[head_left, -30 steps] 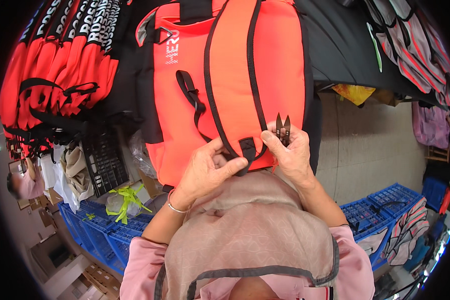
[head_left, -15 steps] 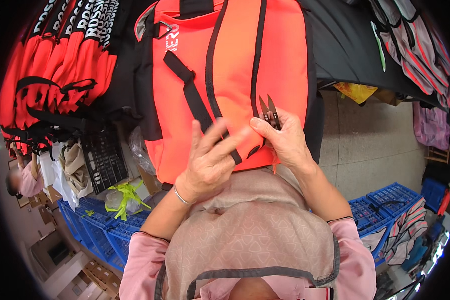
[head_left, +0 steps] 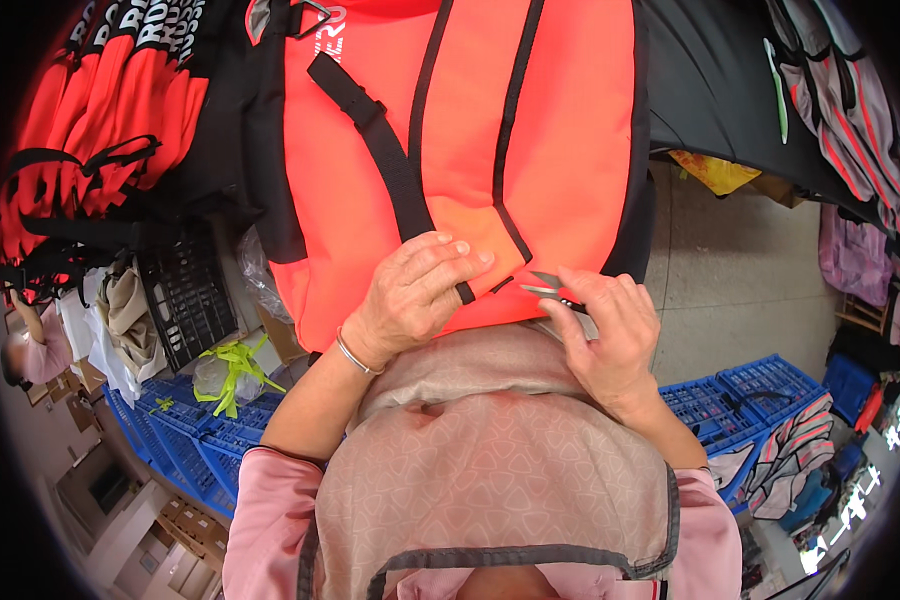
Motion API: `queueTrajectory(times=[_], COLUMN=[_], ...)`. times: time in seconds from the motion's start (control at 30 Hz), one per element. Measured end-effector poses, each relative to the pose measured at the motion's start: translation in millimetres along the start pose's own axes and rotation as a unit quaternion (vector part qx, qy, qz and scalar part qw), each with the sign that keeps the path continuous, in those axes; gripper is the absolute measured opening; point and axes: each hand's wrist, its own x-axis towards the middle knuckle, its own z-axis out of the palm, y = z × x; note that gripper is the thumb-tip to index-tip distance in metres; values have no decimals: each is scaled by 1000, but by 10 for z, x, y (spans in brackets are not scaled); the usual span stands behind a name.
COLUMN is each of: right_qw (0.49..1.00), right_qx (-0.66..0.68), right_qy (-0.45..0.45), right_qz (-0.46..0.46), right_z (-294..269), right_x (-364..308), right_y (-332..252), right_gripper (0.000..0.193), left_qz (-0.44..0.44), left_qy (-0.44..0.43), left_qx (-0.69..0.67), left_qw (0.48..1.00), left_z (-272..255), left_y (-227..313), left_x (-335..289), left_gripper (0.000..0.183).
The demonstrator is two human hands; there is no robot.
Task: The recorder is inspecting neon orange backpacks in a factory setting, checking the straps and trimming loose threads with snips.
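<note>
A coral-red backpack (head_left: pixel 575 130) with black sides lies in front of me, its lower edge at my lap. Down its middle runs an orange shoulder strap (head_left: pixel 475 110) edged in black. My left hand (head_left: pixel 410 295) is closed on the lower end of this strap, beside a black webbing strap (head_left: pixel 398 185) with a small buckle. In my right hand (head_left: pixel 615 330) is a pair of thread snips (head_left: pixel 544 286), held between thumb and fingers. Their blades point left, close to the strap's lower corner, and stand slightly apart. A beige patterned apron (head_left: pixel 500 460) covers my lap.
Red and black fabric pieces (head_left: pixel 130 90) hang at the left. Blue crates (head_left: pixel 170 430) stand low on the left, and another blue crate (head_left: pixel 715 415) on the right. Grey, red-striped pieces (head_left: pixel 840 110) lie at the far right, near a thin green tool (head_left: pixel 776 90).
The snips have turned from pointing away to pointing left, and moved nearer to me. My left hand has gone from spread, blurred fingers to a grip on the strap end.
</note>
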Motion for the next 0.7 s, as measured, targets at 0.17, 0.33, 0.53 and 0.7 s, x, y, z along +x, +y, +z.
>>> queueTrajectory(times=[0.17, 0.33, 0.53, 0.7], right_qw=[988, 985, 981, 978], right_qx=[-100, -110, -122, -134], right_qy=[21, 14, 7, -5], right_qz=[-115, -133, -148, -161], right_z=[74, 83, 81, 63], right_x=[44, 89, 115, 129], right_y=[17, 33, 28, 17], right_gripper=[33, 33, 30, 28], left_qz=[-15, -12, -32, -38], left_qy=[5, -15, -2, -2], left_qx=[2, -1, 1, -1], left_qw=[1000, 1000, 999, 999], left_z=[9, -7, 8, 28], left_y=[23, 8, 27, 20], left_x=[17, -10, 31, 14], left_gripper=[17, 13, 11, 7])
